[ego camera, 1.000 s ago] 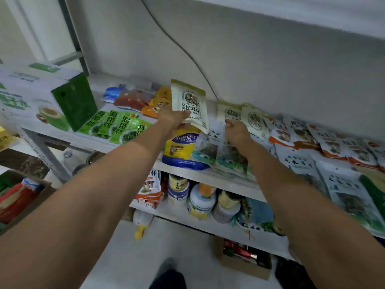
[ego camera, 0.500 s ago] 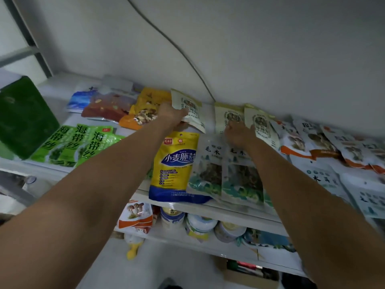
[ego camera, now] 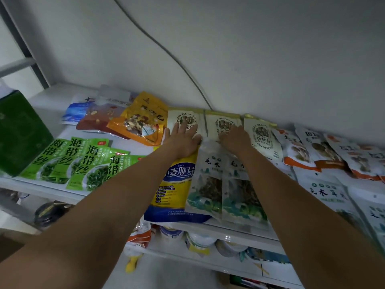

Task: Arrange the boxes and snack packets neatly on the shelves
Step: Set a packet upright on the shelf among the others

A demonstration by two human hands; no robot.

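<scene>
Top white shelf point(ego camera: 137, 146) runs the whole width against the wall, and it's pretty much covered in flat-lying packets. Far left there's a big dark green box point(ego camera: 20, 132) standing at the edge. Next biggest is a yellow and blue bag point(ego camera: 175, 184) lying at the front, its bottom end hanging just past the shelf lip. Left of that, 4 bright green kelp packets point(ego camera: 83, 161) overlap each other in a row. Right of the bag, 2 clear fungus packets point(ego camera: 208, 184) lie side by side, touching.

At the back by the wall, 3 cream mushroom packets sit in a line: the left one point(ego camera: 181, 117), the middle one point(ego camera: 223, 119) and the right one point(ego camera: 262, 134). An orange packet point(ego camera: 141, 119) lies just beside the left one.

Both hands are flat, not gripping anything. The left hand point(ego camera: 183, 140) presses on the left cream packet with fingers spread, and the right hand point(ego camera: 235, 138) presses on the middle one. The hands are near each other but not touching.
</scene>
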